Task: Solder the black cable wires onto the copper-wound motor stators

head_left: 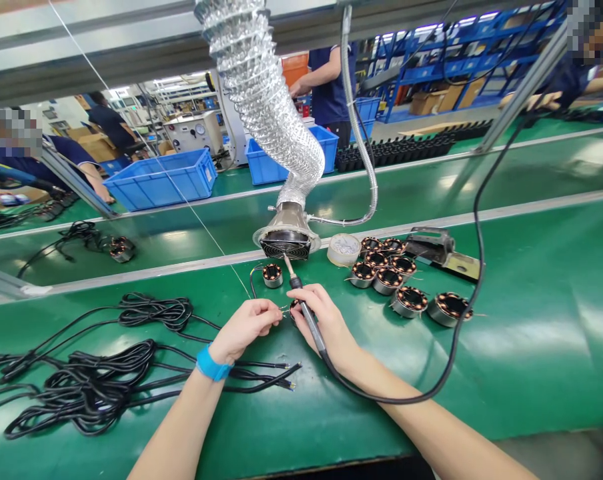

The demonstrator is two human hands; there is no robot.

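My left hand [249,325], with a blue wristband [212,364], is closed in a pinch on thin wire ends [283,311]. Wrapped in my right hand [334,333] is a soldering iron [309,321], its tip pointing up and away toward the fume extractor. Right-hand fingers also rest against a motor stator [294,308], mostly hidden behind the hand and the iron. Just beyond them sits another copper-wound stator [272,275] with a dark lead attached.
A fume extractor hood [286,233] hangs ahead on a foil duct [281,100]. Several stators [387,280], a solder spool [344,249] and a metal stand [444,253] lie to the right. Coiled black cables [101,373] cover the left. The iron's cord [456,340] loops over my right forearm.
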